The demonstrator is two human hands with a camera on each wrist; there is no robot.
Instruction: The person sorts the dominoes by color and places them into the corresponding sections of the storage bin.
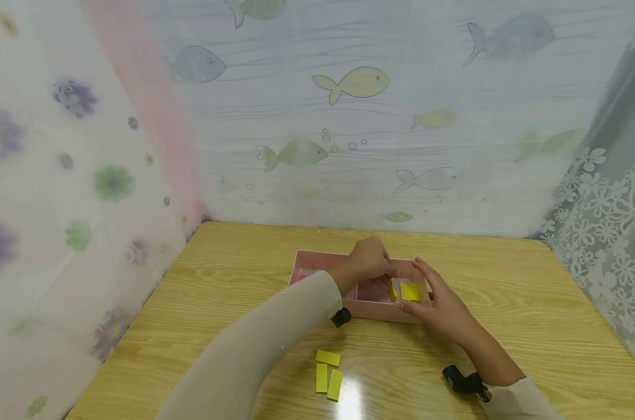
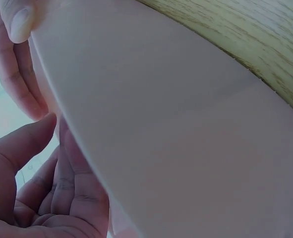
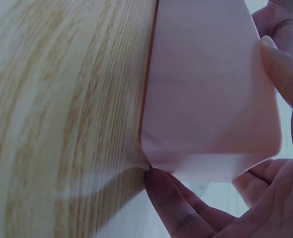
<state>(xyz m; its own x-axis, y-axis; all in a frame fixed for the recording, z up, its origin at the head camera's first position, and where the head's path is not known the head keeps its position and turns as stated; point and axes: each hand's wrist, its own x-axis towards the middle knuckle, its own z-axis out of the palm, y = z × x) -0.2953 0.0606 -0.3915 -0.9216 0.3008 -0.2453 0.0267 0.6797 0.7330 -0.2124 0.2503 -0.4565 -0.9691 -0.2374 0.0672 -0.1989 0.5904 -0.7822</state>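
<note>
A pink divided box (image 1: 382, 312) stands on the wooden table. My left hand (image 1: 371, 259) reaches down into its right-hand part with the fingers bent; the fingertips are partly hidden, and I cannot tell whether they hold anything. Close to them, inside the box, are a yellow block (image 1: 393, 291) and another yellow piece (image 1: 410, 291). My right hand (image 1: 447, 306) grips the box's right end, its thumb (image 3: 280, 67) over the near rim and other fingers around the end wall. In the left wrist view the near box wall (image 2: 161, 119) hides the inside.
Three yellow blocks lie on the table in front of the box: one crosswise (image 1: 327, 357), two lengthwise, left (image 1: 321, 378) and right (image 1: 335, 385). Something pinkish-red (image 1: 300, 278) shows in the box's left part. Behind the table (image 1: 233, 262) hangs a fish-patterned curtain (image 1: 348, 192).
</note>
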